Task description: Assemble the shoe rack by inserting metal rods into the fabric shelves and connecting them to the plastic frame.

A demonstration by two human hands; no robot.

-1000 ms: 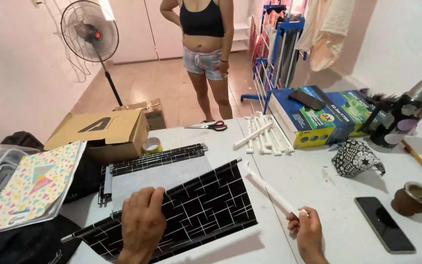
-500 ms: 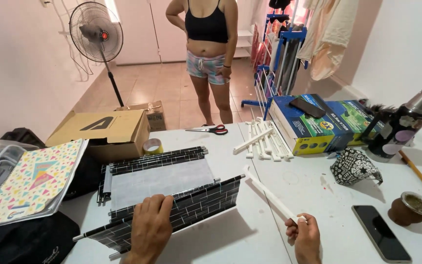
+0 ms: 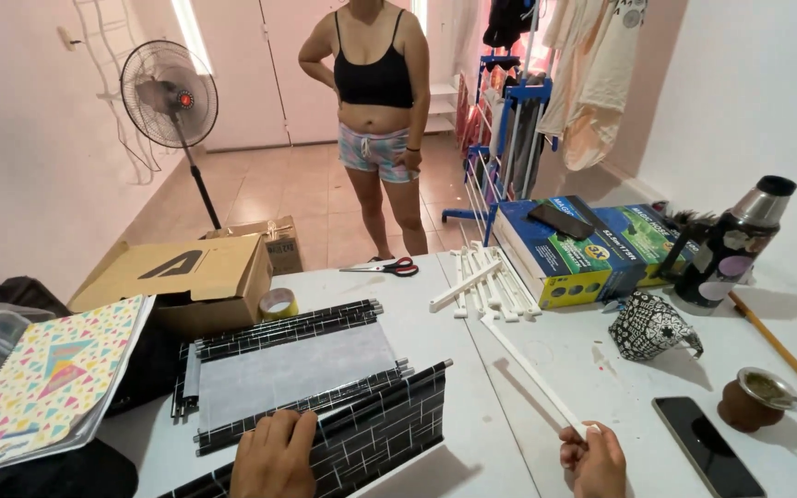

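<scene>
From the head view, my left hand (image 3: 274, 456) lies flat, fingers pressed together, on a black brick-patterned hanging folder (image 3: 362, 438) at the near edge of the bench (image 3: 435, 323). My right hand (image 3: 594, 458) pinches the near end of a long white plastic strip (image 3: 532, 373), whose far end points toward the pile of white strips (image 3: 486, 281) farther back.

As I judge it, the work is partway along: a stack of finished-looking folders (image 3: 288, 364), black rails above and below a pale grey panel, lies just behind the one under my palm, while many strips remain loose in the pile. The strip I hold is not yet touching the folder; it hangs apart, to its right.

For room, the bare white stretch between the folder and the strip is open. On my right a black phone (image 3: 707, 447) and a small brown gourd cup (image 3: 754, 401) sit near the hand, with a patterned pouch (image 3: 652, 323) and a flask (image 3: 735, 244) behind. On my left a colourful notebook (image 3: 43, 383) and a cardboard box (image 3: 186, 277) crowd the edge. Scissors (image 3: 385, 268) lie at the far edge, and beyond it a person (image 3: 375, 101) stands on the tiled floor beside a pedestal fan (image 3: 170, 97).
</scene>
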